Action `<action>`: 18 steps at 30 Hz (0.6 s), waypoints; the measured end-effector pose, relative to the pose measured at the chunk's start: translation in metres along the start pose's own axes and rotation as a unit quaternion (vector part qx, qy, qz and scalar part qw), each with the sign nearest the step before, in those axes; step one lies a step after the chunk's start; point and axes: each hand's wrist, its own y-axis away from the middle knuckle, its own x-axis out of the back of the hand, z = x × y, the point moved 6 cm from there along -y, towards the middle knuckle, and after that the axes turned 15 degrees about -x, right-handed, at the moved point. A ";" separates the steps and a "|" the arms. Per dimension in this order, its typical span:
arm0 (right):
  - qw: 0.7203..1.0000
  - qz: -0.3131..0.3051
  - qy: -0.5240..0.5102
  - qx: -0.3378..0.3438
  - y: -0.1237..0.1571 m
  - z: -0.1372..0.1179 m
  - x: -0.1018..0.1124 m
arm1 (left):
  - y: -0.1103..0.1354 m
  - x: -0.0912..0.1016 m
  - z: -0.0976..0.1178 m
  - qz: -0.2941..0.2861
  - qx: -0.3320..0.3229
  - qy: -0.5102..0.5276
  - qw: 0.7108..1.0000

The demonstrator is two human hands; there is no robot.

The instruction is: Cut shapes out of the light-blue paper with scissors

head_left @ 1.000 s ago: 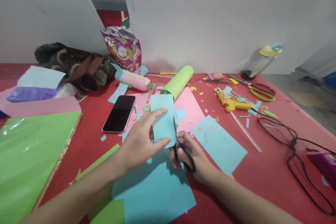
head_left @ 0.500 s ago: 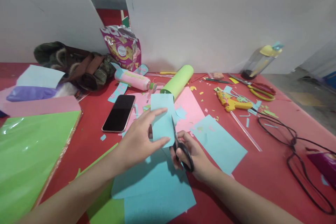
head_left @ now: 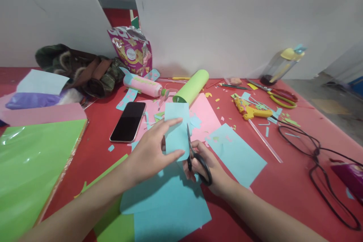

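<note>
My left hand (head_left: 150,151) pinches a small light blue paper piece (head_left: 177,128) and holds it upright above the red table (head_left: 96,147). My right hand (head_left: 208,168) grips black-handled scissors (head_left: 195,157). Their blades point up along the right edge of that paper piece. Larger light blue sheets (head_left: 167,204) lie flat under both hands. Another blue sheet (head_left: 235,155) lies just to the right.
A black phone (head_left: 128,121), a pink sheet (head_left: 202,117), a lime green roll (head_left: 191,86) and a pink bottle (head_left: 144,86) lie beyond my hands. A yellow glue gun (head_left: 249,110), its black cord (head_left: 317,155) and red-yellow scissors (head_left: 279,96) sit right. Green sheets (head_left: 31,162) lie left.
The scissors have worked slightly up along the paper's right edge and the handles have shifted a little. My left hand keeps the paper nearly still.
</note>
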 end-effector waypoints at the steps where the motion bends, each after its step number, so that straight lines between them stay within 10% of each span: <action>1: 1.000 -0.001 0.002 0.000 0.000 0.000 0.000 | 0.000 0.000 0.000 0.000 0.000 0.001 1.000; 18: 1.000 0.011 -0.029 -0.004 -0.003 0.005 0.002 | 0.001 -0.002 -0.003 0.008 0.015 0.011 1.000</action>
